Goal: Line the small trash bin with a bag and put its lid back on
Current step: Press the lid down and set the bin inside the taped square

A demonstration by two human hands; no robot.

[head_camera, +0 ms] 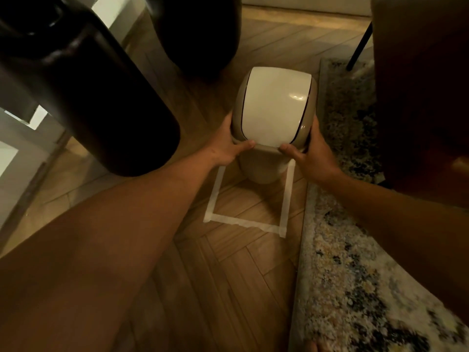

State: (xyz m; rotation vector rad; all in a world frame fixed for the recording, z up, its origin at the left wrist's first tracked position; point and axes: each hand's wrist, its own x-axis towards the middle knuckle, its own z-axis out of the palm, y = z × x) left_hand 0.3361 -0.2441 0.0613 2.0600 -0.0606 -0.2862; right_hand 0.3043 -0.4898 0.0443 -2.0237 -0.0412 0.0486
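Lid (pixel 272 107) is sitting on the small bin (pixel 264 168), which is standing on the floor inside a taped outline (pixel 243 222). Left hand (pixel 228 146) and right hand (pixel 308 154) are clasping the lid's sides; no bag is showing, so whether the lining is done cannot be told.

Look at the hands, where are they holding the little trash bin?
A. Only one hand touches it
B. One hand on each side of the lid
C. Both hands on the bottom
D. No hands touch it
B: the left hand grips the left side of the lid and the right hand grips its right side, thumbs on the front rim, atop the bin.
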